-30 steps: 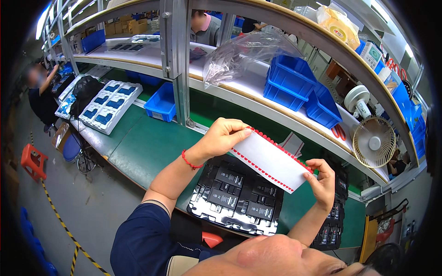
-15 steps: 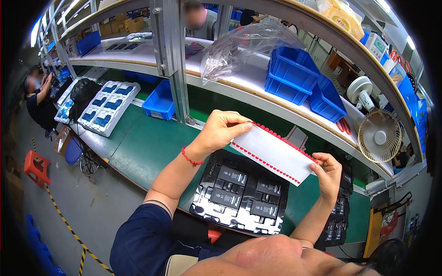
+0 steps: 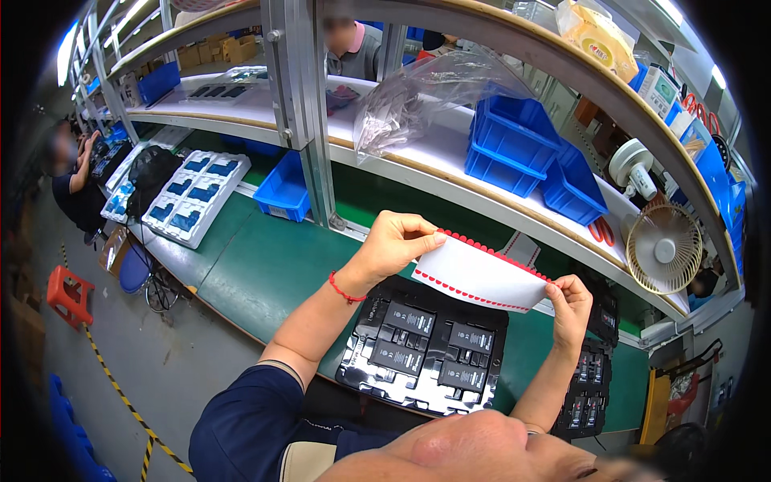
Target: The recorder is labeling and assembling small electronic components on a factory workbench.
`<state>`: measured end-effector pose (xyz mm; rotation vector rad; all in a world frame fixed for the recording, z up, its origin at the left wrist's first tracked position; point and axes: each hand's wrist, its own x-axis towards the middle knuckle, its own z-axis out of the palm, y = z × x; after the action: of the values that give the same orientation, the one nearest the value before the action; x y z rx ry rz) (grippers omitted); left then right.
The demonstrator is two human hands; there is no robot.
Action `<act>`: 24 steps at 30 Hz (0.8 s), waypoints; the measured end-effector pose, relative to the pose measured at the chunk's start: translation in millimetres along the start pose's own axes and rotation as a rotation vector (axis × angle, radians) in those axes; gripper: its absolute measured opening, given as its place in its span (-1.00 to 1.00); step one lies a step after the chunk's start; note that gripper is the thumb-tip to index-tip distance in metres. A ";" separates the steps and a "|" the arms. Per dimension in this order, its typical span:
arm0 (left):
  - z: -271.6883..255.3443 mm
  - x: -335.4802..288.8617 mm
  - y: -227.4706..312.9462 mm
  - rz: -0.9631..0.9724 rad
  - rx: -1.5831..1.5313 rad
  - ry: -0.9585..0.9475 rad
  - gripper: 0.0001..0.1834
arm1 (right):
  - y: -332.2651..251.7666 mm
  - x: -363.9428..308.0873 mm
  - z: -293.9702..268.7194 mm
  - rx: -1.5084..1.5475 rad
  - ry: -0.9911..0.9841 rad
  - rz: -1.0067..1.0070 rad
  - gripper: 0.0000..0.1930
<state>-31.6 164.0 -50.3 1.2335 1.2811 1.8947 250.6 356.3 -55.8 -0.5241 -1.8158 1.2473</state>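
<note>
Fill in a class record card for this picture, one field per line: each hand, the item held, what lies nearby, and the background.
Left hand: pinching the strip's left end
Wrist: red bracelet
Right hand: pinching the strip's right end
Item held: white strip, red scalloped rows along both long edges
Nearby: black tray with four dark flat packs
Surface: green workbench
Background: blue bins on a shelf

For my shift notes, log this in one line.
left hand: pinching white sheet, left end | right hand: pinching right end | black tray: on green bench
</note>
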 end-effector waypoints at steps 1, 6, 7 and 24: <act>-0.3 -1.2 -1.6 0.004 0.006 0.001 -0.88 | -0.6 -0.8 -0.3 -0.004 0.016 -0.006 -0.82; 0.2 -6.6 -4.5 0.021 -0.015 0.028 -0.87 | 1.2 -4.3 -2.3 0.007 0.055 -0.009 -0.82; 0.1 -7.9 -4.7 0.023 -0.038 0.033 -0.87 | 2.4 -5.7 -2.5 0.002 0.061 0.007 -0.82; -43.0 -13.4 31.3 0.083 0.393 0.026 -0.83 | 60.5 -108.9 -121.6 -0.193 0.441 0.235 -0.89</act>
<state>-62.5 122.3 -32.6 1.4781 1.6978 1.7711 403.9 368.6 -137.5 -1.0577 -1.5323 1.0090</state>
